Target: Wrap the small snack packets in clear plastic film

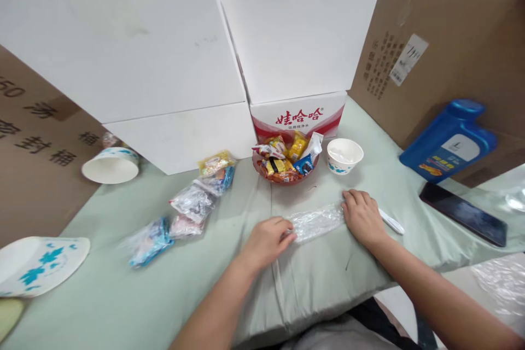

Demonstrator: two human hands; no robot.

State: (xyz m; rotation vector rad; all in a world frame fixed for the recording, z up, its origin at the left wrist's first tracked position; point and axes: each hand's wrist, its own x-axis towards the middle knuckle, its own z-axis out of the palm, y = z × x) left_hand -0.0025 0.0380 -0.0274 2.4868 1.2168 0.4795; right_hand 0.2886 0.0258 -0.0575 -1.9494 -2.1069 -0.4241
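Strip of clear plastic [318, 221], flat near the front edge of the surface [123, 306]; left hand [268, 240], fingers curled, at its left end; right hand [364, 216], palm down, at its right; grips uncertain. Step, apparently: smoothing; next move likely calls for even tension. Toward back edge: snack bowl [257, 167].

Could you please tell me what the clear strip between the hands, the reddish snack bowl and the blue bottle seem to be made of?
Clear strip: probably thin plastic, see-through and glossy, judging by its wrinkles and bright glints.
Snack bowl: perhaps smooth plastic, though its reddish wall alone doesn't rule out glass.
Blue bottle: likely rigid plastic, given its opaque, shiny, moulded-looking body.
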